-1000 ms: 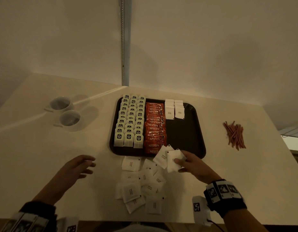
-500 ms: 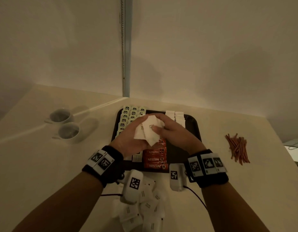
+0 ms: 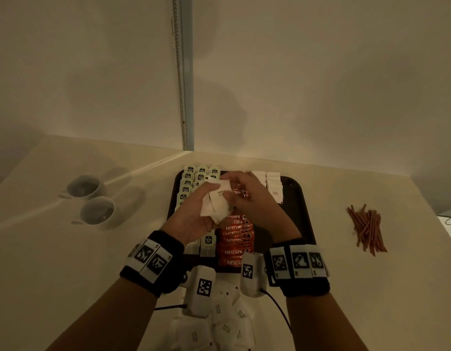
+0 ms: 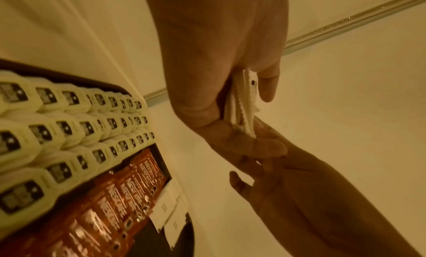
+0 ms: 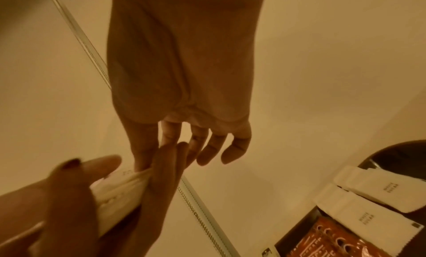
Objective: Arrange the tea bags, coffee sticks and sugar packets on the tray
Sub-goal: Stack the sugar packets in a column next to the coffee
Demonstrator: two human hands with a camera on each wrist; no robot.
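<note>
Progress looks well past halfway, we judge. Dark rectangular plastic tray [image 3: 304, 198] carries three rows of pale green tea bags [image 4: 69, 126], a column of orange coffee sticks [image 3: 236, 240] and two short rows of white paper sugar packets [image 5: 368, 197]. Our left hand [image 3: 194, 214] grips a small stack of sugar packets [image 3: 218, 205] above the tray; our right hand [image 3: 255, 198] fingers the stack's top. Loose sugar packets on the cream table [image 3: 227, 325] remain, and the tray's right side is mostly bare.

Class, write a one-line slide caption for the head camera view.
Both hands, left hand and right hand, hold a stack of sugar packets above the tray of tea bags and coffee sticks.
</note>
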